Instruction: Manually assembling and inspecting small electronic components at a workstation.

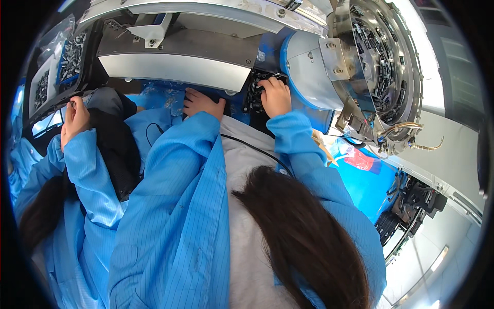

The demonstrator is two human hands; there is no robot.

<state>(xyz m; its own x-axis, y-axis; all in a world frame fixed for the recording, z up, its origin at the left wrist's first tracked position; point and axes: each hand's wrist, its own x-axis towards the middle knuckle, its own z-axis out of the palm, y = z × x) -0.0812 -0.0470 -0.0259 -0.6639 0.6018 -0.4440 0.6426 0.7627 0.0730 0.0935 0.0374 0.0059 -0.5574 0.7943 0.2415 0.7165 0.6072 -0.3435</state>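
My left hand (202, 105) rests with its fingers spread apart, at the edge of a dark object (215, 96) below the pale metal machine front. I see nothing gripped in it. My right hand (276, 98) is at a black bin (253, 97) of small dark and shiny parts, right of that machine front. Its fingers are curled over the parts, and the fingertips are partly hidden. A small shiny piece (278, 75) shows just beyond them. Whether the fingers pinch that piece or another part, I cannot make out.
A round metal feeder bowl (383, 62) full of small dark parts stands at the right. The long machine front (175, 72) spans the far side. At left a co-worker's hand (76, 119) is near trays of small parts (72, 56). A black cable (254, 146) crosses my lap.
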